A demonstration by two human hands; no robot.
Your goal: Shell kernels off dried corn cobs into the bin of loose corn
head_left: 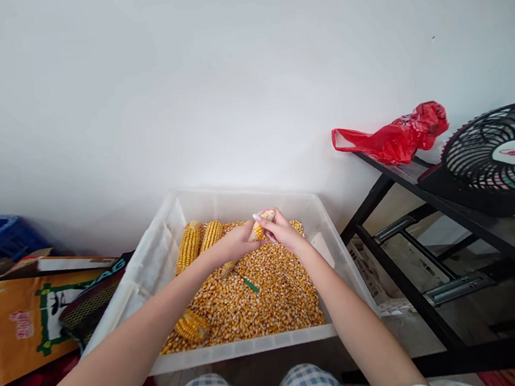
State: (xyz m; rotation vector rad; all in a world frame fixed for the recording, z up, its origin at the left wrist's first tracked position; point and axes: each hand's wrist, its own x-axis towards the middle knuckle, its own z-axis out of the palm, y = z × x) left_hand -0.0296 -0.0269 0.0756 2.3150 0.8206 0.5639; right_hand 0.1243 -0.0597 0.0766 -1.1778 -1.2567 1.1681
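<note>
Above the kernels, both my hands are closed round one corn cob (257, 232), partly stripped, with a pale bare end showing. My left hand (241, 240) wraps its left side. My right hand (284, 230) grips the upper right end, the thumb lying on the cob; the fingers hide much of it. Below lies a deep bed of loose corn kernels (269, 291) in a translucent plastic bin (298, 338). Whole ears of corn (189, 246) lean at the bin's back left, and another ear (192, 326) rests at the front left. A green strip (251, 285) lies on the kernels.
To the right stands a black-framed table (406, 178) bearing a red plastic bag (396, 138) and a black fan (506, 156). Left are a blue crate (5, 239), an orange-brown cardboard box (7, 336) and a dark mesh bag (93, 304). A white wall (225, 84) rises behind the bin.
</note>
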